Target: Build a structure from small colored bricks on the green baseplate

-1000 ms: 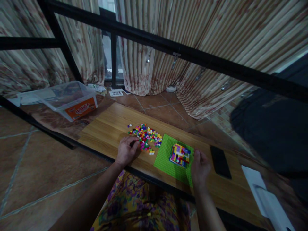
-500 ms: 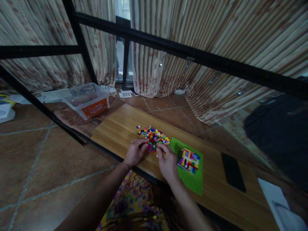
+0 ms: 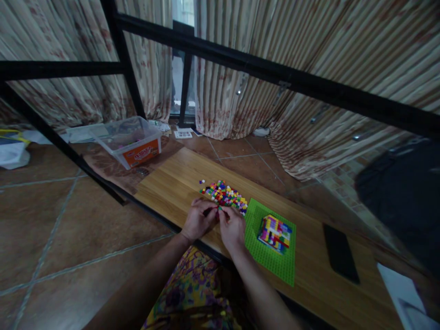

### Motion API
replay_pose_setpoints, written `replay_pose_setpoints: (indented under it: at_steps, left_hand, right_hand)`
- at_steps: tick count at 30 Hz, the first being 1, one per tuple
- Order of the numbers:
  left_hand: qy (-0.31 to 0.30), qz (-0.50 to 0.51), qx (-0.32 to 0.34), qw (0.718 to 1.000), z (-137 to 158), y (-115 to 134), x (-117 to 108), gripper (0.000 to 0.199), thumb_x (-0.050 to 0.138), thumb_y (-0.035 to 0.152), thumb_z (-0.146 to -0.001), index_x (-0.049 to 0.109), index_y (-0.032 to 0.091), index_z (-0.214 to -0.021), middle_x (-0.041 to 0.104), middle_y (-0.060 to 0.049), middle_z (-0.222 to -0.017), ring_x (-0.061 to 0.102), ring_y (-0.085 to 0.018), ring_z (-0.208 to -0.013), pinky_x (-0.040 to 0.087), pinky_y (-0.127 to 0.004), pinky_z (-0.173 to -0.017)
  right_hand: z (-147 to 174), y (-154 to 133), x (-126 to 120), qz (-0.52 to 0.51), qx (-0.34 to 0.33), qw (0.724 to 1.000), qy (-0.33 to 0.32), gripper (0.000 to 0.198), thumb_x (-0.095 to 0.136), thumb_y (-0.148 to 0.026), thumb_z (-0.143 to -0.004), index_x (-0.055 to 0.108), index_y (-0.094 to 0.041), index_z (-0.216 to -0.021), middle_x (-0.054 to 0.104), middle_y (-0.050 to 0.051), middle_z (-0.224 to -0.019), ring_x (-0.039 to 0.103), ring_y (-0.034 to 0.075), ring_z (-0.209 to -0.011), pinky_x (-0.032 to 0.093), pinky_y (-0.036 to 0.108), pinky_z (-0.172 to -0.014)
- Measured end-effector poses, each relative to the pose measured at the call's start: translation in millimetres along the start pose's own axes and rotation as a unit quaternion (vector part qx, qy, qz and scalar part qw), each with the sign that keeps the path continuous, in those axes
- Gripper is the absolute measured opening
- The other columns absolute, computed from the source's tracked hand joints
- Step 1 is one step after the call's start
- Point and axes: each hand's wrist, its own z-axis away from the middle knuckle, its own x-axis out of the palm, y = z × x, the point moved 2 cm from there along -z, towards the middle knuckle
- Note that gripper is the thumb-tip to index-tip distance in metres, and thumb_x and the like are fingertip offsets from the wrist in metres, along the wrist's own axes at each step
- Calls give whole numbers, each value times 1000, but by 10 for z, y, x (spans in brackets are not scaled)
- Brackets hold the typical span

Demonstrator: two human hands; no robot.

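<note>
My left hand (image 3: 198,220) and my right hand (image 3: 233,228) meet fingertip to fingertip at the near side of a pile of small toy bricks (image 3: 227,196). Both are closed in a pinch. A tiny green brick (image 3: 220,208) shows at the right fingertips, and a bit of red at the left ones; the fingers hide most of what they hold. Right of my hands lies a green studded baseplate (image 3: 271,267). On it stands a blocky, many-coloured brick structure (image 3: 275,233), with white and blue lower layers.
The wooden table (image 3: 172,176) also carries a dark phone-like slab (image 3: 341,253) at the right. Two loose bricks lie beyond the pile. A clear plastic box (image 3: 142,153) with an orange label stands past the left end. Black metal bars (image 3: 206,46) cross in front of curtains.
My right hand has moved left, bringing its fingertips against those of my left hand. The view has shifted slightly, so the scene sits a little further right.
</note>
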Motion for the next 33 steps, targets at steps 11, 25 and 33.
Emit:
replay_pose_setpoints:
  at_steps: [11, 25, 33]
  left_hand:
    - [21, -77, -7, 997, 2, 8, 19, 6, 63, 20, -80, 68, 24, -81, 73, -1, -92, 63, -20, -94, 28, -46, -104]
    - [10, -77, 3, 997, 2, -18, 19, 23, 55, 8, -73, 66, 24, -85, 71, -1, -92, 62, -20, -95, 33, -46, -103]
    - [4, -73, 11, 997, -19, -31, 10, 16, 56, 13, -79, 67, 23, -84, 71, -2, -92, 62, -21, -93, 40, -43, -96]
  right_hand:
    - [-199, 275, -158, 117, 11, 993, -6, 27, 48, -15, -83, 69, -20, -100, 69, 8, -95, 61, 22, -88, 43, 34, -82]
    - [-415, 123, 84, 3, 14, 1000, -20, 19, 52, -24, -84, 71, -22, -89, 72, 6, -90, 63, 20, -87, 45, 35, -85]
    - [-89, 251, -348, -292, 155, 944, 24, 30, 62, -40, -78, 72, -20, -98, 74, 7, -101, 66, 21, -94, 50, 37, -86]
